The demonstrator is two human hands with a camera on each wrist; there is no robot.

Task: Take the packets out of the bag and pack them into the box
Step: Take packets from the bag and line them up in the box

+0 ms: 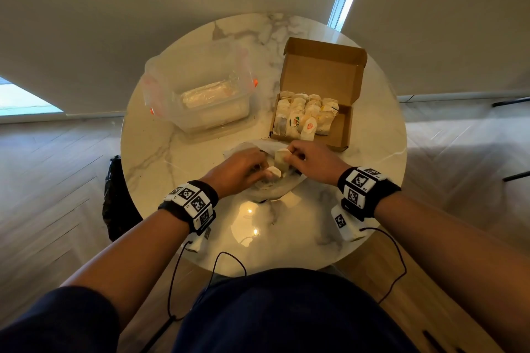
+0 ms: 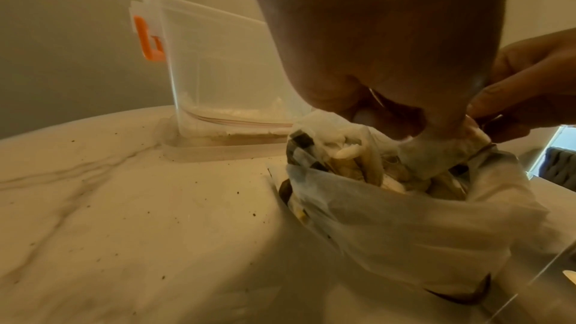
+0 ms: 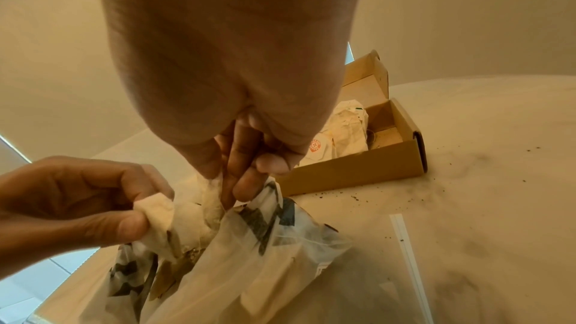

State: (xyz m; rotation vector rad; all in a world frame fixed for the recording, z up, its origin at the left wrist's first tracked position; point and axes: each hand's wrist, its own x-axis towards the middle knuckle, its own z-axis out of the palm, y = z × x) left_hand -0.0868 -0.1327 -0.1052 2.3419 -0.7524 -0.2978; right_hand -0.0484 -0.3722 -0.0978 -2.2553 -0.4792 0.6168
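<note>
Right hand pinches a pale, soft paper packet at the mouth of the thin translucent plastic bag, fingers curled round its top edge. Left hand grips another cream packet at the bag's rim. Both look light, limp and easy to tear, so a hold on the folded top seems wisest. Just beyond the bag sits the open brown cardboard box, rows of packets already inside, on the round marble table.
</note>
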